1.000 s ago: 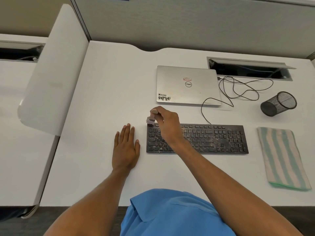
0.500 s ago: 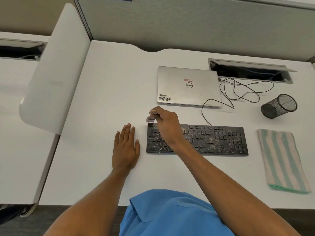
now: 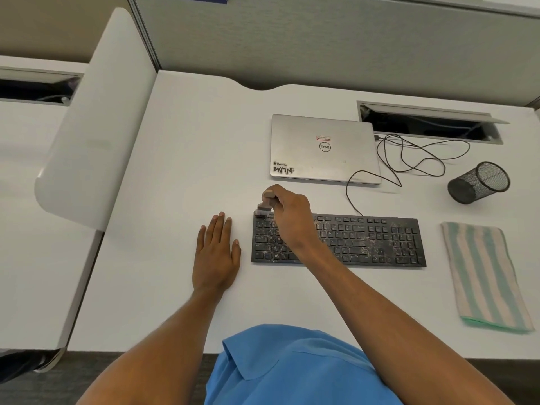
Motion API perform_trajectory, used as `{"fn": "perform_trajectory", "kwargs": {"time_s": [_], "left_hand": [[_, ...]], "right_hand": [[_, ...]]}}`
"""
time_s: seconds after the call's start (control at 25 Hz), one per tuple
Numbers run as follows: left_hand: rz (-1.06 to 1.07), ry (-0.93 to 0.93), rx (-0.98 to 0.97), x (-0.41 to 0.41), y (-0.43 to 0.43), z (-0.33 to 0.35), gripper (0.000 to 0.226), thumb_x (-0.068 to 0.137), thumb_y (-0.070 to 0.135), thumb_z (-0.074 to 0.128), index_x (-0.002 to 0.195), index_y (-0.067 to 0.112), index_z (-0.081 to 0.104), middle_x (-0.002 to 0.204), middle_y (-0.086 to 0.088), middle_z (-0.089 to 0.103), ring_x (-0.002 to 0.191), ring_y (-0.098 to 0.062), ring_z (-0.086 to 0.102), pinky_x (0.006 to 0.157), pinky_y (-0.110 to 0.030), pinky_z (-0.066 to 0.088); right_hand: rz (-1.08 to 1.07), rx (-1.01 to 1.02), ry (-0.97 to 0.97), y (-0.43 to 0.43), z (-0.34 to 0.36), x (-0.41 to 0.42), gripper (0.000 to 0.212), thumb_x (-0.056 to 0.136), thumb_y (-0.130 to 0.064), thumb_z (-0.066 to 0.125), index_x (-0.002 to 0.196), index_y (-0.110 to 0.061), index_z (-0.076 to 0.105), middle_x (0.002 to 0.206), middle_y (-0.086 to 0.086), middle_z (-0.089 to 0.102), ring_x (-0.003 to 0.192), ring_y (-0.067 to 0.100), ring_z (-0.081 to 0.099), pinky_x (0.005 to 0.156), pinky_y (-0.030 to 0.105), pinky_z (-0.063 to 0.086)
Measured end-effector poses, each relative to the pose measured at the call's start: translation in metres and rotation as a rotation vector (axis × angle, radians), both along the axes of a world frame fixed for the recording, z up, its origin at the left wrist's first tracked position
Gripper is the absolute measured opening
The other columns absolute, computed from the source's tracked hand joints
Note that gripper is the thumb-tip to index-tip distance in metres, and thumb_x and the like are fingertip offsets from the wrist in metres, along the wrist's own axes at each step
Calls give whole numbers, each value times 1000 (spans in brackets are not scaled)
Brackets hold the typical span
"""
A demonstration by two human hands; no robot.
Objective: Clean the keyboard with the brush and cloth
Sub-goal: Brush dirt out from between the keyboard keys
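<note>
The fingers [image 3: 276, 194] of the right hand [image 3: 293, 220] are curled around a small brush [image 3: 264, 208]. It is gripped from above, with its bristle end set at the far left corner of the black keyboard [image 3: 365, 244]. The left hand [image 3: 216, 252] is laid flat on the white desk [image 3: 181, 159] with its fingers straight and nothing held. It lies just beside the keyboard's left edge and seems not to touch it.

The task is judged to be at an early stage. Pale crumbs and dust are scattered over the keys, thickest right of centre and along the lower left rows, and no stretch looks cleared. The striped cloth [image 3: 485, 276] lies folded on the desk to the right of the keyboard, apart from both hands, so the wiping is taken as not yet begun.

The bristles are blurred, and whether they touch the keys cannot be told. Most of the brush handle is hidden in the grip. The keys left of centre are covered by the right hand and wrist. Behind the keyboard, a closed silver laptop [image 3: 321, 147], a looped black cable [image 3: 409, 159] and a mesh cup [image 3: 479, 182] tipped on its side are seen.
</note>
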State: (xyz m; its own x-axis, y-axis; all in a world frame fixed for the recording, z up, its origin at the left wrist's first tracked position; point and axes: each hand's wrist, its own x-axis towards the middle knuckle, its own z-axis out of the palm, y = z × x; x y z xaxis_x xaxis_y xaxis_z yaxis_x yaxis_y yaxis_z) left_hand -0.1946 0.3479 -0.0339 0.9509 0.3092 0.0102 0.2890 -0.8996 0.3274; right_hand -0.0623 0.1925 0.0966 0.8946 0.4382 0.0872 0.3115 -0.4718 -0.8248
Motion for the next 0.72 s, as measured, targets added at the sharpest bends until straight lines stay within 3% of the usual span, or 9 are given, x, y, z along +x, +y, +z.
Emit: {"fn": "perform_trajectory", "kwargs": {"time_s": [0.28, 0.44, 0.64, 0.72], "left_hand": [[6, 6, 0, 0, 0, 0, 63, 108, 37, 30, 166, 13, 26, 175, -4, 20, 163, -17, 10, 133, -42, 6], [8, -2, -4, 0, 0, 1, 64, 107, 37, 30, 166, 12, 28, 175, -4, 21, 163, -17, 11, 133, -44, 8], [7, -4, -4, 0, 0, -1, 64, 107, 38, 28, 165, 11, 29, 175, -5, 21, 163, -17, 11, 133, -44, 8], [7, -2, -1, 1, 0, 0, 64, 107, 38, 28, 165, 11, 29, 175, -5, 21, 163, -17, 11, 133, -44, 8]], "right_hand": [[6, -36, 15, -2, -4, -5, 24, 96, 6, 50, 108, -8, 65, 101, 4, 75, 97, 10, 72, 82, 13, 52], [-13, -31, 52, -5, 0, -9, 23, 97, 7, 48, 108, -3, 65, 104, 7, 71, 94, 8, 67, 71, -3, 42], [31, 27, 1, 5, -1, -14, 19, 96, 3, 52, 103, -9, 65, 95, 2, 74, 94, 10, 72, 79, 9, 49], [56, 3, 30, 7, -1, -16, 20, 97, 2, 50, 104, -8, 65, 98, 3, 75, 95, 8, 70, 77, 3, 44]]}}
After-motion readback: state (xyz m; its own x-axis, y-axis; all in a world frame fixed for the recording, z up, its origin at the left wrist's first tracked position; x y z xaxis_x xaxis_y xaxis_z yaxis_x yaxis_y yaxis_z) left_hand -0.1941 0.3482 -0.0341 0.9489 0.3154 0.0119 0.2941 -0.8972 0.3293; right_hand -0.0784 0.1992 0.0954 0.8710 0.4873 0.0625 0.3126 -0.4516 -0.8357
